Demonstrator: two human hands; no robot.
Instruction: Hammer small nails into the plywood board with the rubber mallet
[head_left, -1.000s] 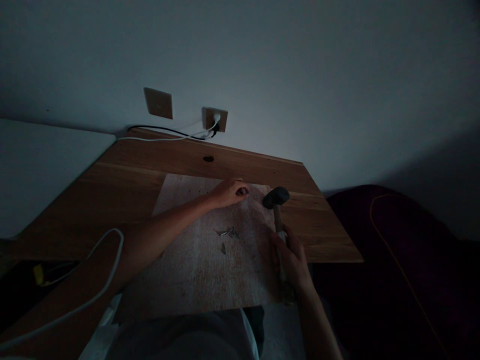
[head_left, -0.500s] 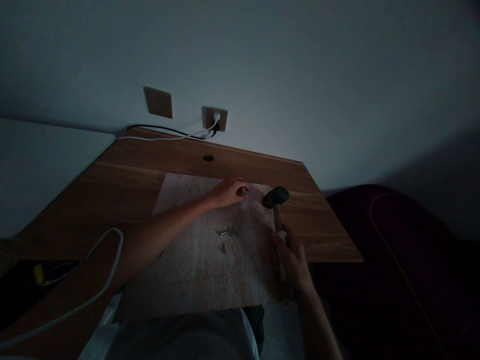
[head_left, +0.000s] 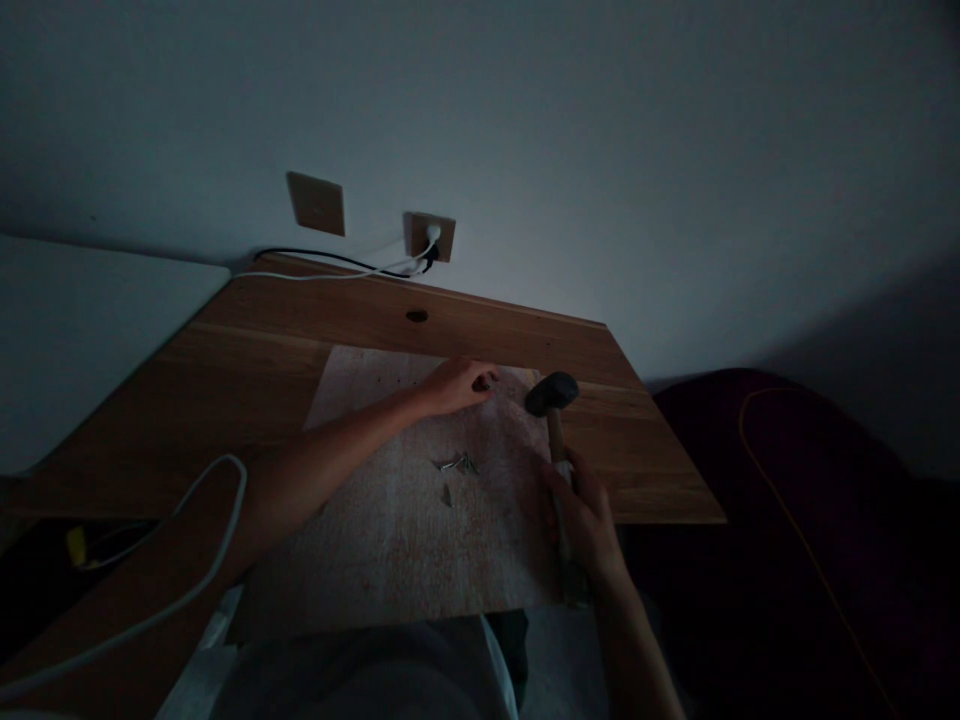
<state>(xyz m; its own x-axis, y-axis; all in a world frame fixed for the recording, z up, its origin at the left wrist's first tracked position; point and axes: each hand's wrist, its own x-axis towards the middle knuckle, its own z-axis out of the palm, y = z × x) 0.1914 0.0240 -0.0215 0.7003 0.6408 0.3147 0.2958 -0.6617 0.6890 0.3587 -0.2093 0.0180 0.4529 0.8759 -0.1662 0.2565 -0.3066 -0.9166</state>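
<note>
Right grip [head_left: 589, 510] clasps a black-headed hammer [head_left: 553, 394] by its handle [head_left: 555, 437], seemingly for control; left grip [head_left: 456, 387] curls ahead-left, contents unclear from here.

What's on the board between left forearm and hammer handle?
Head view: a small cluster of nails or screws and a dark patch too dim to identify, both on the board.

A pale board [head_left: 390, 555] lies on the wooden table [head_left: 664, 475]. Over the board's far part, the left hand [head_left: 459, 386] is curled, its contents unclear. At the board's right edge, the right hand [head_left: 589, 515] grips a hammer [head_left: 553, 395]. Small metal fasteners [head_left: 460, 463] rest mid-board.
</note>
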